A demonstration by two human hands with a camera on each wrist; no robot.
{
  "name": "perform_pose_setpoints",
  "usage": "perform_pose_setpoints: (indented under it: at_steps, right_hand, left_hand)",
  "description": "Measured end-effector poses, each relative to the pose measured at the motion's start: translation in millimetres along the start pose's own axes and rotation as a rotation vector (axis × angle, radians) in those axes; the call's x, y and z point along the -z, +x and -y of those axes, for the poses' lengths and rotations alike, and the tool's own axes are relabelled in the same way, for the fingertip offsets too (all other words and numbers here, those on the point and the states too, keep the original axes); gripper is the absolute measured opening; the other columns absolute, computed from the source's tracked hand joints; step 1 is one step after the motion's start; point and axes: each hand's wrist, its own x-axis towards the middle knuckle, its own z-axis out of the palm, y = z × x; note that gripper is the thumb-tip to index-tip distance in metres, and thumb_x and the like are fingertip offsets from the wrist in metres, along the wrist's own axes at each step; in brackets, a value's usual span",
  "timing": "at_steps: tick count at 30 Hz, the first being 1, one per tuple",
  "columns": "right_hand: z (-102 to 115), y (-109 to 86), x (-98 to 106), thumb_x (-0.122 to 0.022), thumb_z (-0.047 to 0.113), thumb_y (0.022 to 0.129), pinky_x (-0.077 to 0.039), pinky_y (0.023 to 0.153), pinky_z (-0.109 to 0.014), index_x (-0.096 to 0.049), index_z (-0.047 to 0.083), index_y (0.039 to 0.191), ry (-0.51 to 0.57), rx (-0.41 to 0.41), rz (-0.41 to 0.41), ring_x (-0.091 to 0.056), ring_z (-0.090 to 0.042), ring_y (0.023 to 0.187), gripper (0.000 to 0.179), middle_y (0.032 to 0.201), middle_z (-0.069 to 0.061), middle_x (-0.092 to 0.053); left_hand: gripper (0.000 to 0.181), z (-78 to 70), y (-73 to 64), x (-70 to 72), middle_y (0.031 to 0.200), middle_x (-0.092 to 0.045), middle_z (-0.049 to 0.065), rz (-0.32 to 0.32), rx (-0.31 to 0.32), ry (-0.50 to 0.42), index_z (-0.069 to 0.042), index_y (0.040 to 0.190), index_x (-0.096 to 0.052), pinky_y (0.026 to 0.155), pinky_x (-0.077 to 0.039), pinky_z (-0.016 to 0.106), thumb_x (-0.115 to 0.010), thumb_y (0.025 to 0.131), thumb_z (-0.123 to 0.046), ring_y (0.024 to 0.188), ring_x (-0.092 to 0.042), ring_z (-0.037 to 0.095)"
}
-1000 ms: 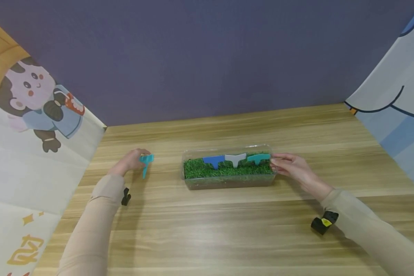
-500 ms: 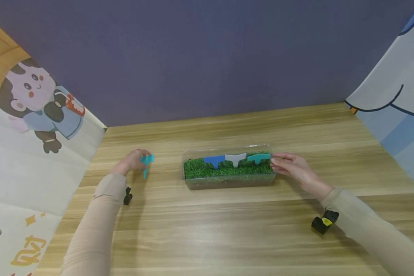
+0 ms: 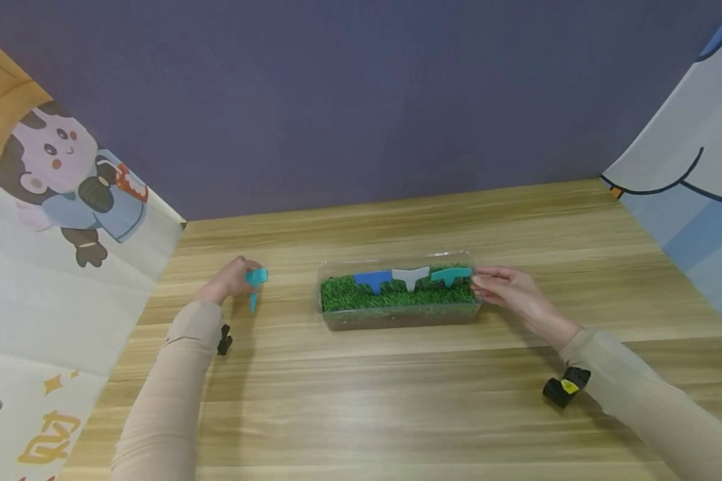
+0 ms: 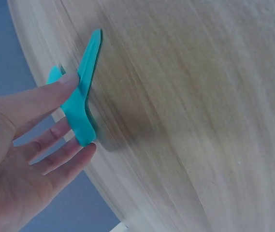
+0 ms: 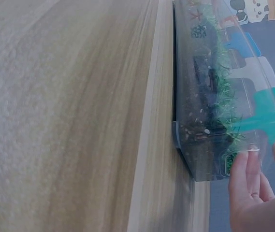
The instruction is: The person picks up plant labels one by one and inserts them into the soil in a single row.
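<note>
In the head view my left hand [image 3: 230,279] is over the left part of the table. Between its thumb and fingers it pinches a turquoise T-shaped plant label [image 4: 81,104], whose pointed stem sticks out past the thumb. My right hand [image 3: 514,294] holds the right end of a clear plastic planter box [image 3: 400,319], its fingers against the end wall and its thumb at the rim. Artificial-looking green grass [image 3: 343,294] fills the box over a dark layer. Standing in a row in the grass are a blue label [image 3: 373,279], a white label [image 3: 411,276] and a green label [image 3: 451,274].
The wood-grain table [image 3: 361,401] stretches around the box on every side. A dark blue panel [image 3: 361,107] rises behind it. Printed cartoon sheets flank the table, a left sheet [image 3: 42,287] and a right sheet [image 3: 692,194].
My left hand has shifted very slightly, and the turquoise label in it has tilted a little. My right hand, the box and its three labels stay where they were.
</note>
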Motion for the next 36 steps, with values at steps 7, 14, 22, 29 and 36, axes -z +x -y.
perform_pose_setpoints:
  at_steps: [7, 14, 22, 29, 36]
  right_hand:
    - [-2, 1.0, -1, -0.061, 0.022, 0.084, -0.048, 0.080, -0.021, -0.031, -0.011, 0.129, 0.002, -0.016, -0.019, -0.060, -0.006, 0.084, 0.063, 0.089, 0.007, -0.063]
    - [-3, 0.9, -1, -0.061, 0.023, 0.083, -0.048, 0.080, -0.021, -0.032, -0.010, 0.129, 0.003, -0.020, -0.022, -0.060, -0.006, 0.085, 0.064, 0.090, 0.006, -0.063]
    - [-3, 1.9, -1, -0.061, 0.023, 0.084, -0.048, 0.079, -0.021, -0.031, -0.010, 0.129, 0.000, -0.025, -0.026, -0.060, -0.006, 0.085, 0.064, 0.090, 0.007, -0.063]
    - [-3, 2.5, 0, -0.061, 0.022, 0.084, -0.048, 0.078, -0.021, -0.031, -0.010, 0.130, 0.005, -0.024, -0.024, -0.060, -0.006, 0.084, 0.064, 0.089, 0.007, -0.063]
    - [-2, 1.2, 1, -0.058, 0.022, 0.086, -0.048, 0.078, -0.019, -0.029, -0.011, 0.131, -0.003, -0.012, -0.009, -0.060, -0.005, 0.084, 0.062, 0.089, 0.009, -0.063]
  left_hand:
    - [0.049, 4.9, -1.6, 1.0, 0.107, -0.042, 0.027, -0.040, 0.014, 0.003, 0.014, 0.113, -0.049, 0.083, -0.043, 0.046, -0.069, 0.071, 0.000, 0.095, -0.046, 0.039]
    - [0.047, 4.4, -6.1, 1.9, 0.106, -0.043, 0.028, -0.108, 0.040, -0.012, 0.011, 0.113, -0.048, 0.080, -0.044, 0.048, -0.068, 0.073, -0.002, 0.095, -0.047, 0.043]
    - [0.039, 3.1, -10.6, 8.5, 0.103, -0.050, 0.027, -0.178, -0.007, -0.031, 0.010, 0.110, -0.051, 0.078, -0.043, 0.049, -0.064, 0.075, -0.001, 0.094, -0.048, 0.041]
    - [0.032, -1.8, -14.8, 13.9, 0.103, -0.053, 0.029, -0.201, -0.041, -0.046, 0.011, 0.108, -0.053, 0.082, -0.041, 0.051, -0.061, 0.078, 0.002, 0.096, -0.049, 0.042]
    - [0.022, -4.3, -16.6, 15.6, 0.100, -0.056, 0.027, -0.230, -0.058, -0.099, 0.010, 0.104, -0.056, 0.080, -0.042, 0.050, -0.052, 0.084, 0.002, 0.094, -0.051, 0.040]
